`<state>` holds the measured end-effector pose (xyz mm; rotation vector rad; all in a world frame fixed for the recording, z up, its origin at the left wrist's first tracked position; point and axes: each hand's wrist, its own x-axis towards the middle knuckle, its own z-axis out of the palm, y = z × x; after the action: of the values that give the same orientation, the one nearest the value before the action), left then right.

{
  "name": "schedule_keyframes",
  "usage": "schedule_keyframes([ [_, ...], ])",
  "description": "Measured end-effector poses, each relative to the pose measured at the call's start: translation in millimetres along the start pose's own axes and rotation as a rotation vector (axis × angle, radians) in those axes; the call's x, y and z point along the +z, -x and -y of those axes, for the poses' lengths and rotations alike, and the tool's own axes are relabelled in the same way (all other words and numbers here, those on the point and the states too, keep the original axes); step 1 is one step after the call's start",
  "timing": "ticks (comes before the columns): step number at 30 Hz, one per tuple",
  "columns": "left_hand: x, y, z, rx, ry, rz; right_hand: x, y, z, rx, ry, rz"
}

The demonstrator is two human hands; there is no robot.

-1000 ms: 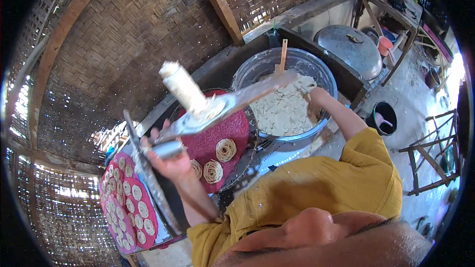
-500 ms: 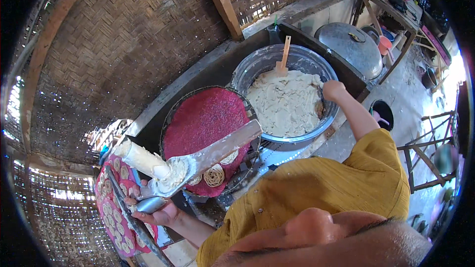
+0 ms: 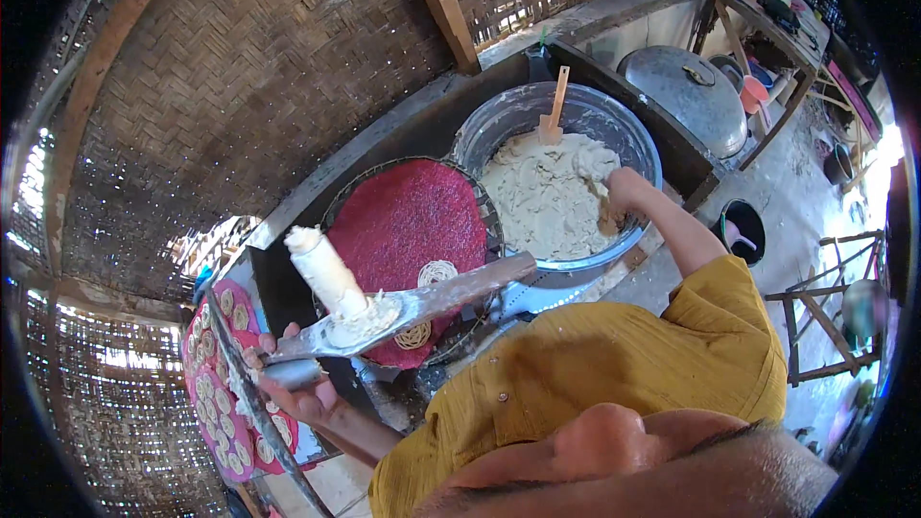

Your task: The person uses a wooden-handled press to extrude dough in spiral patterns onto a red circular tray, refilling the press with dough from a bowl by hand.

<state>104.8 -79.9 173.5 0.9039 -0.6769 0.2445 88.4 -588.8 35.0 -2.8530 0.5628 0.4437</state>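
My left hand (image 3: pixel 309 401) is wrapped round the metal cylinder of a dough press, under one end of its long wooden board (image 3: pixel 470 290). A dough-coated plunger (image 3: pixel 328 273) rises from the board, with pale dough smeared round its foot. My right hand (image 3: pixel 628 192) is closed inside a large metal tub (image 3: pixel 655 149) of soft pale dough (image 3: pixel 537 197). A whitish, dough-smeared shape (image 3: pixel 596 164) juts from its fingers; I cannot make out what it is. A wooden spatula (image 3: pixel 556 101) stands in the dough. Below the press, a round tray bears a red sheet (image 3: pixel 408 221) with coiled dough rounds (image 3: pixel 437 272).
More red sheets with several dough coils (image 3: pixel 216 412) lie at the left, behind a dark pole (image 3: pixel 251 388). A big domed metal lid (image 3: pixel 683 96) sits beyond the tub. At right are a black bucket (image 3: pixel 743 230), a wooden frame (image 3: pixel 825 302) and a bench (image 3: pixel 767 29).
My right hand has moved left from the tub's rim over the dough, and a whitish shape now shows at its fingers. The press has shifted right, its plunger tipped more upright.
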Motion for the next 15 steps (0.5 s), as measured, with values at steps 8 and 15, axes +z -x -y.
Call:
schedule_keyframes([
  [8,44,8,-25,0.051,-0.397,-0.069,-48,58,-8,-0.255,-1.489,0.314],
  [15,60,-21,65,-0.149,-0.733,0.317,-85,69,-20,-0.442,-1.156,0.216],
])
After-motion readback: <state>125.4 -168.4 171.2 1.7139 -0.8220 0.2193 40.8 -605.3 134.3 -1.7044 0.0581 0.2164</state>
